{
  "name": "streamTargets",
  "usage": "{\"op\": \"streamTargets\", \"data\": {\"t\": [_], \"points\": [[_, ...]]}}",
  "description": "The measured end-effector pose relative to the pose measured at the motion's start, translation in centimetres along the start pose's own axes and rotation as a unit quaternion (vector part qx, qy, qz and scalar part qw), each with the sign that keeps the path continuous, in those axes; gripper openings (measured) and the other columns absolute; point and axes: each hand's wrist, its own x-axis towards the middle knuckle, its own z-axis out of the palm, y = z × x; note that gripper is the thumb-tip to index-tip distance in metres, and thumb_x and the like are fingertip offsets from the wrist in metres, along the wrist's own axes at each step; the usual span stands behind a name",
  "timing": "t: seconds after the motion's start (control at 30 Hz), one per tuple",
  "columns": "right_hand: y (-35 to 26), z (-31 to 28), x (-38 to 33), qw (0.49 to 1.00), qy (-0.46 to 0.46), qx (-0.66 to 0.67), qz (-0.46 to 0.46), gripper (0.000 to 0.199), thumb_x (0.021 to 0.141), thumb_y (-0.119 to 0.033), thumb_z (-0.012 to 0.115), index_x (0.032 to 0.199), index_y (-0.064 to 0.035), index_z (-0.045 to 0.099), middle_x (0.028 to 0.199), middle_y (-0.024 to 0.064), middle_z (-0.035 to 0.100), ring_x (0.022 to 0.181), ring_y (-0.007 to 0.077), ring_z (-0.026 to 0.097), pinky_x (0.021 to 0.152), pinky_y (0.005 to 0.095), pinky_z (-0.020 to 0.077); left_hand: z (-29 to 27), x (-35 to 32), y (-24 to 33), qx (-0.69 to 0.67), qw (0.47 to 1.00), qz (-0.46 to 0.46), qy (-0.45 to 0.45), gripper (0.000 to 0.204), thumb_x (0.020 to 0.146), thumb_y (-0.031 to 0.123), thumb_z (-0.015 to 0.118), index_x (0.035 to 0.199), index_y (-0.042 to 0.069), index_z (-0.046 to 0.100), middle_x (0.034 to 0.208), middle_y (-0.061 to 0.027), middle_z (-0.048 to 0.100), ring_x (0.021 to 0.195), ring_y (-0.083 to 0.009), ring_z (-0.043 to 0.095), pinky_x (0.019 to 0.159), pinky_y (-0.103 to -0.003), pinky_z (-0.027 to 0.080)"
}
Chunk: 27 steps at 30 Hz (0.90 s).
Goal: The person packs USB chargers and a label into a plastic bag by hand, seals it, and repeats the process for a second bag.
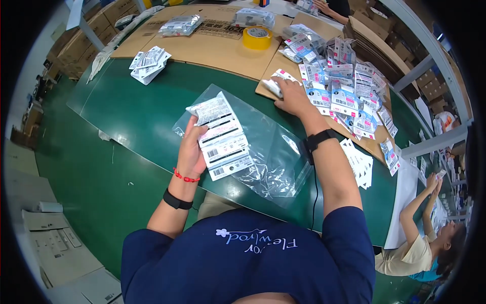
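My left hand (190,152) is closed round several white carded packets (223,134), fanned in an overlapping row with their printed, barcoded backs up. Beneath them a large clear plastic bag (278,162) lies flat on the green tabletop (136,121). Off to the right, my right hand (294,97) grips a small white packet (272,87) at the left edge of a heap of similar packets (344,93). Its fingertips are partly hidden from this angle. The heap lies on a cardboard sheet, mostly with white and blue fronts showing.
A small stack of packets (150,65) sits at the far left. Filled clear bags (181,25) and a yellow tape roll (257,38) rest on cardboard farther back. White printed slips (358,164) lie by my right forearm. A co-worker (425,243) works at the right.
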Motion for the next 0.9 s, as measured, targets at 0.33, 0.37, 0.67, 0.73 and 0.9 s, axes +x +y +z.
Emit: {"op": "streamTargets", "data": {"t": [0.33,0.37,0.67,0.73,0.9], "points": [[-5.3,-3.8,-8.5,0.915,0.232,0.29,-0.159,0.056,0.074,-0.001,0.06,0.128,-0.0134,0.053,0.126,0.0161,0.055,0.116,0.0342,0.053,0.099,0.0416,0.0406,1.6,3.0,-0.4,-0.108,0.983,-0.084,-0.123,0.043,0.096,0.02,0.047,0.134,0.004,0.037,0.125,-0.0155,0.053,0.113,-0.0282,0.056,0.097,-0.042,0.047],[-6.2,-4.1,-9.8,0.928,0.233,0.193,-0.218,0.057,0.073,-0.001,0.061,0.128,-0.0156,0.054,0.126,0.014,0.055,0.117,0.0339,0.052,0.1,0.0452,0.0384,2.2,3.0,-0.6,-0.11,0.983,-0.085,-0.121,0.043,0.096,0.02,0.047,0.134,0.004,0.037,0.125,-0.0155,0.053,0.113,-0.0282,0.056,0.097,-0.042,0.047],[-8.7,-1.9,-15.3,0.946,0.149,-0.041,-0.286,0.063,0.068,-0.003,0.064,0.129,-0.0196,0.054,0.141,0.0082,0.043,0.13,0.0364,0.038,0.104,0.0577,0.0296,5.6,3.3,-4.6,0.075,0.993,-0.028,-0.09,0.047,0.09,0.008,0.06,0.132,0.005,0.039,0.12,-0.0116,0.058,0.109,-0.0214,0.059,0.093,-0.035,0.049],[-8.4,-2.8,-15.9,0.958,0.095,0.013,-0.269,0.063,0.073,-0.006,0.064,0.133,-0.0174,0.05,0.144,0.0097,0.038,0.132,0.0344,0.035,0.105,0.0551,0.0293,5.9,3.1,-4.3,0.031,0.994,-0.051,-0.093,0.05,0.088,0.001,0.061,0.132,0.005,0.039,0.12,-0.0113,0.057,0.109,-0.0195,0.058,0.092,-0.033,0.049],[-8.0,-2.7,-16.1,0.839,0.214,0.494,-0.086,0.06,0.086,-0.014,0.062,0.14,-0.0083,0.038,0.143,0.0117,0.04,0.131,0.0267,0.038,0.108,0.0452,0.0295,6.7,2.5,-4.0,0.023,0.995,-0.042,-0.09,0.049,0.089,0.003,0.06,0.133,0.005,0.038,0.12,-0.0115,0.057,0.107,-0.0185,0.059,0.091,-0.033,0.049]]}}
